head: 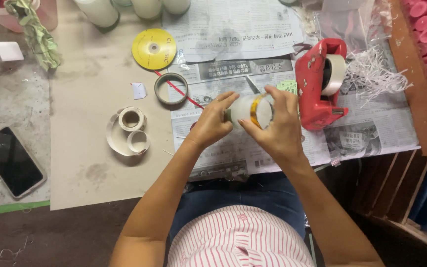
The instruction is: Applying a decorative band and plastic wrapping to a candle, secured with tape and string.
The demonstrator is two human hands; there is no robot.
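White cylinder (247, 110) with gold band held over newspaper (371, 129), near centre; left hand (212, 122) clamped on its left end, steadying; right hand (278, 120) clamped around right side; red tape dispenser (318, 84) just right

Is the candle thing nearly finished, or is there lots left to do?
Hard to say exactly. Done: more white cylinders stand at the far edge of the table, though whether they are finished is unclear. In hand: the left hand and right hand hold a white cylinder with a gold band around it. Left: the band is not yet smooth, and the red tape dispenser sits untouched beside them.
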